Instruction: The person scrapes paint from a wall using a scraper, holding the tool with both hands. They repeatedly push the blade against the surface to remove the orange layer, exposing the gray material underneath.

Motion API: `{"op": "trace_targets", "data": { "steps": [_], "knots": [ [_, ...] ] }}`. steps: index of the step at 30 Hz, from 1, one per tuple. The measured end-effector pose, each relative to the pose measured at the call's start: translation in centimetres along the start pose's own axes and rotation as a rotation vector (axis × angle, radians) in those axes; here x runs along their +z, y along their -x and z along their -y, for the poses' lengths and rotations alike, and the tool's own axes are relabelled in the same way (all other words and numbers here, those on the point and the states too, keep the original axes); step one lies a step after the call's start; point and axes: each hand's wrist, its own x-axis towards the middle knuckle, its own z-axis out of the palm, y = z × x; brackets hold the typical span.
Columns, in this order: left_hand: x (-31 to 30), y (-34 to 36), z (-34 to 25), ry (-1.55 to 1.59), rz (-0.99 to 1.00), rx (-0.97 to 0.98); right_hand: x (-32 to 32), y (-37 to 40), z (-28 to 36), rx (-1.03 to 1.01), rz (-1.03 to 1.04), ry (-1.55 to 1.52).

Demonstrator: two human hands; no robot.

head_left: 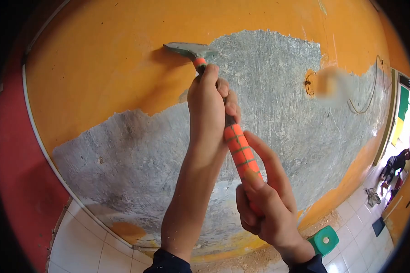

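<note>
Both hands grip one long-handled scraper (242, 148), its orange handle crossed by dark green lines. My left hand (210, 93) is closed around the upper shaft, just below the wide grey blade. My right hand (268, 204) wraps the lower end of the handle, its index finger stretched along the side. The blade is against the orange painted wall (123, 59), at the edge where the paint gives way to a bare grey patch (273, 91). That patch has a ragged border and spreads right and below.
A green plastic stool (324, 240) stands on the tiled floor at the lower right, near scraped debris (255, 264). A wire (373, 102) hangs on the wall. Further right, another person (395, 166) is by the doorway. A red wall (14, 159) is at left.
</note>
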Motion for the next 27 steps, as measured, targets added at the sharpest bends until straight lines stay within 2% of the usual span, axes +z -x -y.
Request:
{"op": "trace_targets", "data": {
  "steps": [3,6,8,11,14,16,18,20,23,26,27],
  "knots": [
    [-0.3,1.1,1.2,0.013,0.007,-0.068,-0.4,1.0,0.3,-0.021,0.030,-0.012],
    [0.1,-0.1,0.8,0.014,0.023,-0.012,-0.6,0.5,0.2,-0.013,0.017,0.041],
    [0.8,-0.2,0.3,-0.004,-0.006,0.011,-0.7,-0.1,0.7,-0.005,0.033,-0.057],
    [0.6,1.1,1.0,0.025,0.000,-0.086,-1.0,0.9,0.6,0.002,0.060,-0.070],
    [0.5,-1.1,0.9,0.003,0.059,0.013,-1.2,-0.1,0.7,-0.005,0.092,-0.087],
    [1.1,-0.8,0.3,0.013,0.055,-0.007,-1.1,-0.1,1.0,-0.011,0.113,-0.088],
    [1.2,0.3,0.6,-0.011,-0.011,-0.054,-0.6,0.8,1.0,-0.047,0.018,-0.008],
    [1.4,0.5,0.5,0.013,-0.055,-0.089,-0.9,0.4,1.1,-0.025,0.047,-0.024],
    [1.5,-0.9,0.0,0.007,0.052,-0.009,-1.2,-0.1,1.7,0.006,0.093,-0.081],
    [1.3,0.2,0.6,0.013,-0.027,-0.023,-1.6,0.3,1.4,0.011,0.132,-0.089],
    [0.9,0.5,0.9,-0.018,-0.045,-0.050,-1.2,0.4,0.9,-0.014,0.064,-0.022]
  ]
}}
